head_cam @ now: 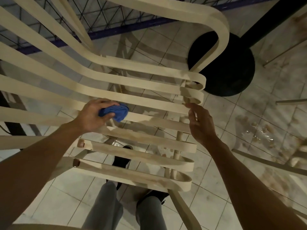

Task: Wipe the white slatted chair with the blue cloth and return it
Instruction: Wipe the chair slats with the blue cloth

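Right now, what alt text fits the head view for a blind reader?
The left hand grips a blue cloth against a white slatted chair, while the open right hand is at a slat end. Stained floor tiles show beneath.

A black round pedestal base (232, 72) stands on the stained tile floor (221, 117); a wet patch (259, 133) glistens nearby, and blue-framed wire mesh (116, 17) runs behind.

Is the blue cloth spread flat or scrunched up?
Scrunched up: the blue cloth is a bunched wad gripped in the left hand.
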`<action>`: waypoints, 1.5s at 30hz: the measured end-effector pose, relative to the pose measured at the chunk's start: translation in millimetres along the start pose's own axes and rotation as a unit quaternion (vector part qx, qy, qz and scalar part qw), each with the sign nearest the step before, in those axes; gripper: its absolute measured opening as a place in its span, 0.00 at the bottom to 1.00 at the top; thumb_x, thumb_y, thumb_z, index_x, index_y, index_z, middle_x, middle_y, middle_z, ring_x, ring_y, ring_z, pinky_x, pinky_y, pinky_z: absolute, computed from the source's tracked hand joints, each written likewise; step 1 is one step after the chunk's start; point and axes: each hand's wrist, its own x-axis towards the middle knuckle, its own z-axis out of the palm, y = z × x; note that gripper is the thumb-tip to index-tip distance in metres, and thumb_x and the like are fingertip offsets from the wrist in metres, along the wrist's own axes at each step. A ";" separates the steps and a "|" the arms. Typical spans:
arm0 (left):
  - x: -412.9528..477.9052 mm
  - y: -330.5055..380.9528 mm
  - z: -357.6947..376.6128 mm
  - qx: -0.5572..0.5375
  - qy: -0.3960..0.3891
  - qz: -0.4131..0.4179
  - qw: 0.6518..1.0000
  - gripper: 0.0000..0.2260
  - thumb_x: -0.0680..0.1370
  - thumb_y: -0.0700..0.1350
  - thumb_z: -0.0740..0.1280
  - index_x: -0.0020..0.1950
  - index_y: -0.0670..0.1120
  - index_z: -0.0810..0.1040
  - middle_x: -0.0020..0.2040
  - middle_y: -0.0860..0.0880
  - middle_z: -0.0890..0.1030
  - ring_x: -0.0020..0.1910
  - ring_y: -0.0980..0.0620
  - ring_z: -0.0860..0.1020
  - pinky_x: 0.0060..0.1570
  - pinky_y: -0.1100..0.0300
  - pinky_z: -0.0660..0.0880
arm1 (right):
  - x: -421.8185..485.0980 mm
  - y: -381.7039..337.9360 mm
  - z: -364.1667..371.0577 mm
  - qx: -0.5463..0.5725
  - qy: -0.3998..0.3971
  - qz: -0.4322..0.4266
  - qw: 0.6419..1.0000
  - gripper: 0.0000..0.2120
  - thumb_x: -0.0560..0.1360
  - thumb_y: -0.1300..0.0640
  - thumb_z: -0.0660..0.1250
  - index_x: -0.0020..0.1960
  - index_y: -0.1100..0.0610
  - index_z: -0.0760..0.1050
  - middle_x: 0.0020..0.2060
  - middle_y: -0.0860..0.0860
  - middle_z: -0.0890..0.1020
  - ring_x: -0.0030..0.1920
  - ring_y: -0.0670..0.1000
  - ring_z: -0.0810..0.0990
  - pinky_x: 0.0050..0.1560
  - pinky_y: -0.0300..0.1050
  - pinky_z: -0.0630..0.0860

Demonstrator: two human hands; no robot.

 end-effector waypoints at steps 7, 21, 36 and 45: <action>-0.8 77.5 69.3 0.051 0.047 -0.040 0.997 0.17 0.76 0.46 0.71 0.65 0.49 0.81 0.60 0.41 0.78 0.58 0.38 0.74 0.61 0.43 0.70 | 1.8 2.3 -3.3 -0.007 -0.032 0.001 0.999 0.22 0.81 0.66 0.53 0.69 0.50 0.71 0.67 0.53 0.74 0.67 0.54 0.71 0.64 0.55 0.73; 20.4 191.1 155.1 0.010 -0.007 0.042 0.999 0.16 0.80 0.48 0.66 0.68 0.53 0.76 0.66 0.48 0.74 0.64 0.42 0.68 0.69 0.47 0.62 | 2.3 0.4 -4.7 0.069 -0.015 0.028 0.997 0.12 0.83 0.56 0.57 0.61 0.47 0.75 0.53 0.46 0.77 0.50 0.48 0.77 0.44 0.35 0.73; -10.8 -18.7 -28.8 0.035 0.025 -0.066 0.997 0.14 0.75 0.29 0.69 0.59 0.38 0.82 0.58 0.40 0.82 0.57 0.41 0.78 0.61 0.73 0.64 | -2.8 -19.5 17.3 0.058 0.088 0.058 0.993 0.12 0.79 0.59 0.62 0.60 0.51 0.77 0.60 0.50 0.79 0.57 0.52 0.77 0.57 0.46 0.72; -23.4 24.7 -25.3 -0.123 0.090 -0.125 0.980 0.16 0.76 0.35 0.71 0.63 0.46 0.81 0.60 0.49 0.82 0.59 0.54 0.79 0.62 0.72 0.69 | -14.4 -85.2 28.8 0.030 -0.033 -0.084 0.995 0.17 0.77 0.54 0.67 0.65 0.48 0.74 0.65 0.47 0.72 0.62 0.43 0.72 0.63 0.48 0.74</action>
